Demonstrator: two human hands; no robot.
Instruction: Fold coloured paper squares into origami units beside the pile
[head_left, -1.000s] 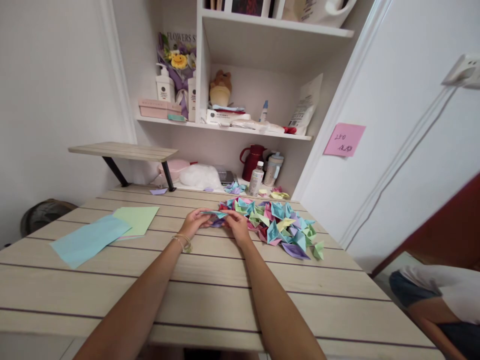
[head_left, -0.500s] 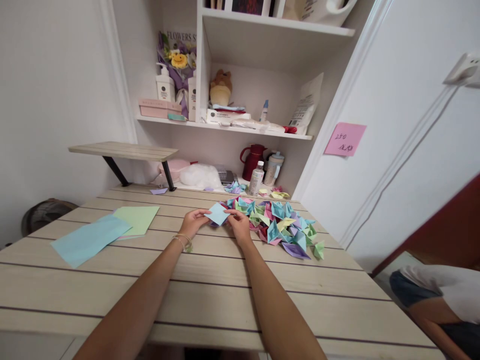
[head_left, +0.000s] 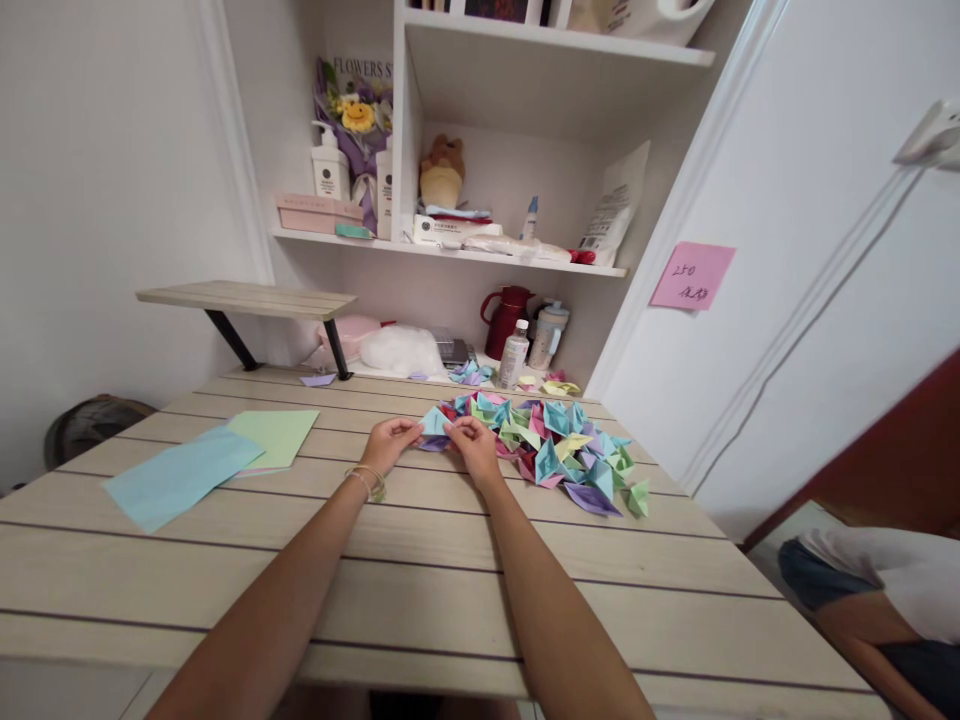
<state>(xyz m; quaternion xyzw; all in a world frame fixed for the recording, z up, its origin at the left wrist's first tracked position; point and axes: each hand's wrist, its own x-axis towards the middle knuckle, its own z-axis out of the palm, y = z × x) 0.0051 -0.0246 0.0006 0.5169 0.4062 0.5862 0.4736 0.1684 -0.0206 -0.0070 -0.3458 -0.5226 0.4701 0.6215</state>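
Between my two hands is a small light blue folded paper (head_left: 434, 421), now a triangle with its point upward. My left hand (head_left: 392, 442) pinches its left corner, and a bracelet circles that wrist. My right hand (head_left: 474, 443) pinches the right corner. Just beyond and to the right of my right hand spreads a pile of folded paper boats (head_left: 551, 445) in blue, green, pink, purple and yellow. A purple folded paper (head_left: 435, 443) lies on the table just below the blue one, partly hidden by my fingers.
Flat blue (head_left: 180, 478) and green paper sheets (head_left: 283, 437) lie at the left. A small raised shelf (head_left: 247, 298) stands on the table (head_left: 405, 590) at the back left. Behind the pile stand a bottle (head_left: 513, 356) and a red jug (head_left: 508, 322). Another person (head_left: 877, 590) is at the right edge.
The light blue paper has gone from a diamond to a triangle, its lower half no longer showing. Both hands stay in about the same place, still pinching its corners.
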